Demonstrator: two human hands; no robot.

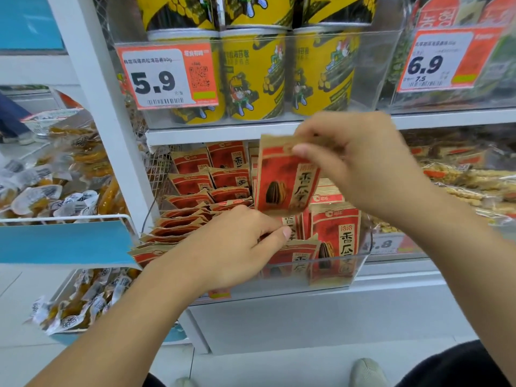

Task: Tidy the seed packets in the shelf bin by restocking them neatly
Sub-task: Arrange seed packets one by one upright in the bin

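Forearms fill the near foreground; I note hands and bin from left to right.

Left hand (234,247): fingers curled down onto the packets (201,208) in the bin (321,263), thumb tip pressed at the upright ones near the front. Whether it pinches one or only steadies them, I cannot tell. My reading: it holds the row apart so a slot stays open.

Left side of bin: packets lie leaning back in overlapping rows, tops fanned toward the wire back. The front right ones stand upright against the clear front wall.

Right hand (354,163): thumb and fingers pinch the top edge of one packet (284,180), which hangs upright, face toward me, above the middle of the bin and clear of the rows below. Gripped at the top, it can drop in bottom first.

Room: the shelf edge (223,132) sits just above the raised packet, so there is little headroom. The clear front wall is low; entry from the front looks easier. To the right, a neighbouring bin of snacks (460,180) lies close by.
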